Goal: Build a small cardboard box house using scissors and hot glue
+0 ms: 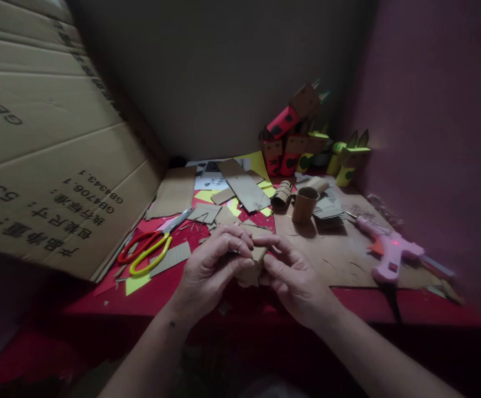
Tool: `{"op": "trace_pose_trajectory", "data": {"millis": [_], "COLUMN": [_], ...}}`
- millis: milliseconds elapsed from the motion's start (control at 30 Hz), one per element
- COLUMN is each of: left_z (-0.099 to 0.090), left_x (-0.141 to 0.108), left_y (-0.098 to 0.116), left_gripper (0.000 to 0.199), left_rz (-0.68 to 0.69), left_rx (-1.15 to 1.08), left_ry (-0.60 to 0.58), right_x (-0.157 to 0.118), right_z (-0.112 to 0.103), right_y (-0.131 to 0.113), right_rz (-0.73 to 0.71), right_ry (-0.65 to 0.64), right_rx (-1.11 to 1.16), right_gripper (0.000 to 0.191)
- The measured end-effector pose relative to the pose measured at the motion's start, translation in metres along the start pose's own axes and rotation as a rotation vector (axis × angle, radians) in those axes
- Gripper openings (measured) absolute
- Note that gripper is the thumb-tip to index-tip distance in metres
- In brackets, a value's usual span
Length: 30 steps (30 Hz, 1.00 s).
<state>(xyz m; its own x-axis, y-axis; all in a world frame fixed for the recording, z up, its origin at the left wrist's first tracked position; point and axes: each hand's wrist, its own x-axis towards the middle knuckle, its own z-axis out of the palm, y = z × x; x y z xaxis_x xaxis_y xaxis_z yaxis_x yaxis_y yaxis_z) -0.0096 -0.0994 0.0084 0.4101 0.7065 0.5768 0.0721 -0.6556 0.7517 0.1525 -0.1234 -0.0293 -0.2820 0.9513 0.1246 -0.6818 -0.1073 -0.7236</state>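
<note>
Between my hands, above the near edge of the red-covered table [232, 304], is a small folded cardboard piece [252, 272]. My left hand [210, 271] is closed on its left side, the thumb along its face and the fingers curled over the top. On the right side my right hand [296, 273] pinches the same piece with its thumb and index finger. Scissors [157, 247] with red and yellow handles lie open to the left of my hands. A pink glue gun [392, 249] with a small red light rests on a cardboard sheet at the right.
A large printed cardboard box [58, 143] fills the left. Cardboard scraps [244, 185] and yellow paper lie behind my hands. Cardboard tubes [304, 205] stand or lie right of centre. Red and yellow cardboard figures [294, 145] are grouped at the back, near the purple wall [439, 127].
</note>
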Motion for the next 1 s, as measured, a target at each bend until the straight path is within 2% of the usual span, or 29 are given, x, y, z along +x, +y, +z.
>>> {"op": "trace_pose_trajectory", "data": {"millis": [100, 267, 767, 1000], "left_z": [-0.0031, -0.0038, -0.0036, -0.0006], "left_x": [0.0005, 0.0003, -0.0034, -0.0034], "left_y": [0.0012, 0.0021, -0.0064, -0.0072], "left_gripper": [0.014, 0.018, 0.018, 0.018], "left_rz": [-0.034, -0.044, 0.016, 0.034], "left_rx": [-0.024, -0.045, -0.083, -0.048], "left_ry": [0.002, 0.014, -0.019, 0.022], "right_x": [-0.0002, -0.0005, -0.0001, -0.0004], "right_z": [-0.0017, -0.0028, -0.0007, -0.0008], "right_y": [-0.0006, 0.0010, 0.0045, 0.0068], "right_rz": [0.001, 0.009, -0.013, -0.041], "right_ry": [-0.066, -0.041, 0.031, 0.043], "right_rx": [-0.025, -0.091, -0.080, -0.087], "right_gripper": [0.031, 0.042, 0.031, 0.029]}}
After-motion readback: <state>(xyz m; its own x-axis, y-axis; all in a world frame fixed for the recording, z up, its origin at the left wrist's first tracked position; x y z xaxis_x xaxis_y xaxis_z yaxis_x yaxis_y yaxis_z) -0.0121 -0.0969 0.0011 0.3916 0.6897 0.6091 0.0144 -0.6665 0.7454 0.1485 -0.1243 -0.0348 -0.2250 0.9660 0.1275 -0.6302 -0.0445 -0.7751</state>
